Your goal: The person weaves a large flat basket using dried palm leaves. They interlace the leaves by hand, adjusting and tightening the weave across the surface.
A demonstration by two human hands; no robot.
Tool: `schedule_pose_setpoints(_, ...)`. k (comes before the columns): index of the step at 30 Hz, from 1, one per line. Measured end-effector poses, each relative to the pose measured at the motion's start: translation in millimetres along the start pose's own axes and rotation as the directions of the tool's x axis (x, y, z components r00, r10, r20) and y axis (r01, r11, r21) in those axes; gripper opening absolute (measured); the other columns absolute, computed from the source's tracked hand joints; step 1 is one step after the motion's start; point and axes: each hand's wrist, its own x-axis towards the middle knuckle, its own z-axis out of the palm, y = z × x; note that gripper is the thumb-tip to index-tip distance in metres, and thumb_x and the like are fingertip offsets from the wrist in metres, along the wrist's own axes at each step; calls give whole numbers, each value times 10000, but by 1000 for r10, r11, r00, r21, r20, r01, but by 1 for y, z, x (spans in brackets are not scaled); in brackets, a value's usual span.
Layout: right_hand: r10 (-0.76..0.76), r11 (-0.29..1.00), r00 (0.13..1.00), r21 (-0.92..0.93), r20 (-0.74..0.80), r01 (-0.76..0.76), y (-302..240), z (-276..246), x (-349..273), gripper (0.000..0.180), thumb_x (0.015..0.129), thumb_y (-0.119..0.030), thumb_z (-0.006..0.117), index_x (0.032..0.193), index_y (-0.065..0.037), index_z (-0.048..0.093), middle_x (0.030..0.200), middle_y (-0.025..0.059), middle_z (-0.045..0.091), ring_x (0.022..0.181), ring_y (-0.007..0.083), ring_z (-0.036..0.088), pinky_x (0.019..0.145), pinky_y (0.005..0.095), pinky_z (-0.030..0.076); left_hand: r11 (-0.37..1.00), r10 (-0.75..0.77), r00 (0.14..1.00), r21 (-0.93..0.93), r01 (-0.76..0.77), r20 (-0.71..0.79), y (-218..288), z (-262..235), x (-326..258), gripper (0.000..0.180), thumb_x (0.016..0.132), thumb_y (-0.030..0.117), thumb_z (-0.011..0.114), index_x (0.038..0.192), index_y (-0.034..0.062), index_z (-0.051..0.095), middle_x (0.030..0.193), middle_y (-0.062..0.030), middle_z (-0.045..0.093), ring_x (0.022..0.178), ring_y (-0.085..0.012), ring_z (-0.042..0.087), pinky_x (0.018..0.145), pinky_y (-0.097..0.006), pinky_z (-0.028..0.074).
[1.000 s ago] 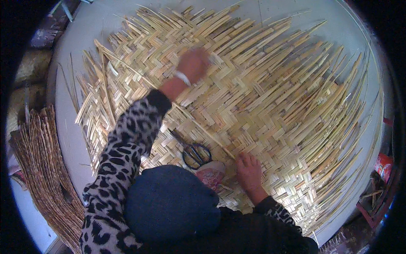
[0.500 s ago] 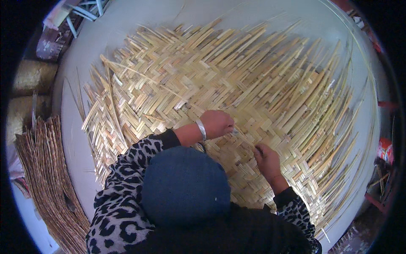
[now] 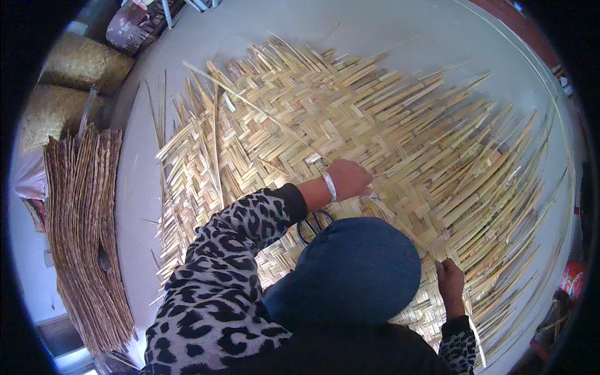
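Note:
A large mat (image 3: 294,103) woven from flat pale cane strips in a slanting pattern lies under both hands. My left hand (image 3: 350,178), with a silver bracelet at the wrist, is closed low over its middle; a thin pale strip (image 3: 400,220) shows beside the fingers and runs toward my right hand. Farther right and nearer, my right hand (image 3: 451,281) has its fingers pinched together at that strip's other side. Dark loop handles (image 3: 302,232), perhaps of scissors, lie below my left forearm, partly hidden by a rounded dark-blue cloth shape (image 3: 350,275).
Loose strip ends (image 3: 494,181) fan out on the right and far sides. A stack of brown ribbed material (image 3: 84,244) stands at the left, with yellowish woven rolls (image 3: 87,62) behind it. A red container (image 3: 572,280) is at the right rim. Grey floor (image 3: 400,25) surrounds the mat.
My right hand has moved to the right and nearer, widening the gap from my left hand. The view has shifted, so the mat appears farther right.

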Motion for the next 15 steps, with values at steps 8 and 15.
schedule_pose_setpoints(8,20,937,997,-350,72,6,47,-52,-27,286,869,-371,633,932,-94,599,682,163,640,651,377,631,585,499,485,1000,16,1000,-7,-16,-20,-38,9,-29,293,808,409,623,768,121,586,737,-100,596,740,-319,608,613,-460,471)
schedule_pose_setpoints(15,105,912,994,-396,-18,-104,123,-140,-87,301,883,-390,556,865,-91,594,754,166,642,736,391,628,654,513,479,998,10,998,-62,-15,-67,10,-32,-17,271,774,289,721,686,83,567,686,-114,552,684,-316,576,586,-422,450)
